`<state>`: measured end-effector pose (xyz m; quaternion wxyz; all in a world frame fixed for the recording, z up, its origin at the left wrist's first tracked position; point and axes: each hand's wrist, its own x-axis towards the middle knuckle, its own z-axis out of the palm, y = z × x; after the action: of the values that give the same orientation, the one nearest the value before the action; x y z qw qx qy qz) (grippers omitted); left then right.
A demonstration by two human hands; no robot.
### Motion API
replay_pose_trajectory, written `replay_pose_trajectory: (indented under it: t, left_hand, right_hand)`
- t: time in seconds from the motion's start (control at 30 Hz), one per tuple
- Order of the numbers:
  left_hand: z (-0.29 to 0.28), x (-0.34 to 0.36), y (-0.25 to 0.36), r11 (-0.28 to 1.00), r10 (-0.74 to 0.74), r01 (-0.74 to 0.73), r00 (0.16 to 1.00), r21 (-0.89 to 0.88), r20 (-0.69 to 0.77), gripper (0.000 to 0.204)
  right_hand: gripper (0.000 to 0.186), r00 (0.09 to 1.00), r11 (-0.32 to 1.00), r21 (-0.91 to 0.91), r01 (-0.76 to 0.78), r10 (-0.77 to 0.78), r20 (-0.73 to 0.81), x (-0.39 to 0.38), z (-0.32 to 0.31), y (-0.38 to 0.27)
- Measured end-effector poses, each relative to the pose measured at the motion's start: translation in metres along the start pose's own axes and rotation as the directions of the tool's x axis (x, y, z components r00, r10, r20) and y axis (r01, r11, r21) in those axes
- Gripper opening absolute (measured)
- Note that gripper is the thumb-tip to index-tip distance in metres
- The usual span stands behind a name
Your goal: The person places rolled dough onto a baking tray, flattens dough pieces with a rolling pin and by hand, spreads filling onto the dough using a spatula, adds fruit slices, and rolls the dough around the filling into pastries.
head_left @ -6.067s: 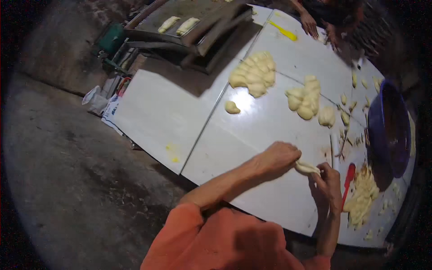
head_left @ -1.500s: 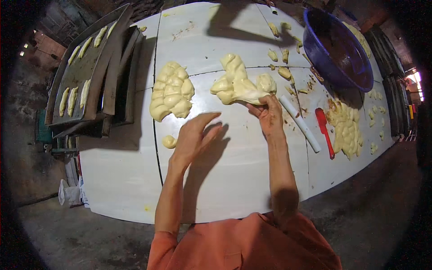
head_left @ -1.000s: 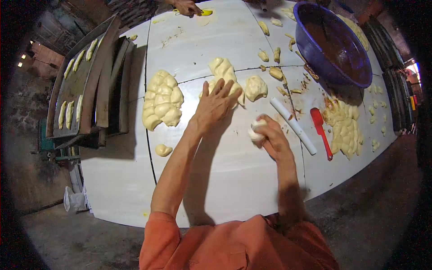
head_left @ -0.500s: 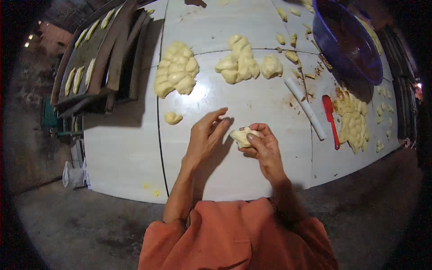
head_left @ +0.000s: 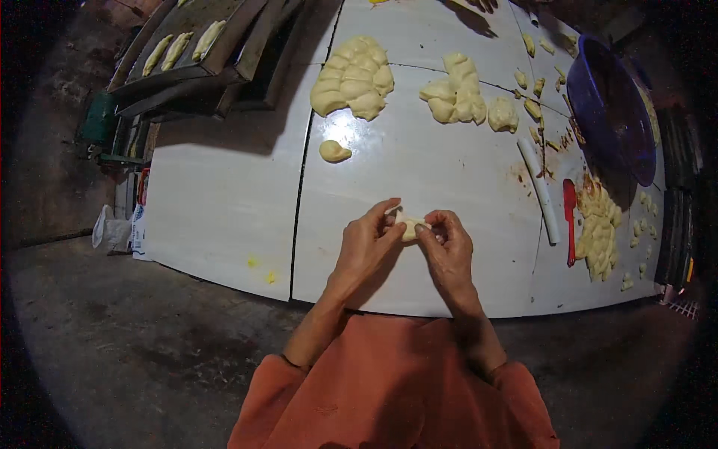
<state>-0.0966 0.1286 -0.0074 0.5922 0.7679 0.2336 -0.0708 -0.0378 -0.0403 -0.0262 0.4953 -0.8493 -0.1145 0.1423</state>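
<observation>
We pinch a small dough piece (head_left: 408, 225) between both hands, left hand (head_left: 366, 243) at its 9 o'clock, right hand (head_left: 447, 245) at its 3 o'clock, fingertips closed on its ends just above the white tabletop (head_left: 224, 202), likely to shape it. Dough heaps (head_left: 354, 78) lie at 12 o'clock.

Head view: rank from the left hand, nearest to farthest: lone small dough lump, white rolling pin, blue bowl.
From the left hand, which pinches a dough piece together with the right hand:
1. Lone small dough lump, just beyond the hand on the table, slightly to its left.
2. White rolling pin, off to the right past the right hand.
3. Blue bowl, far right corner.
</observation>
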Motion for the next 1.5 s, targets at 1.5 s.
replay_pose_trajectory:
  t: [1.5]
  left_hand:
    - [0.064,-0.052,-0.059,0.549,0.651,-0.279,0.734,0.788,-0.194,0.087]
  right_hand:
    - [0.046,0.746,0.645,-0.39,0.657,-0.484,0.457,0.031,-0.086,0.029]
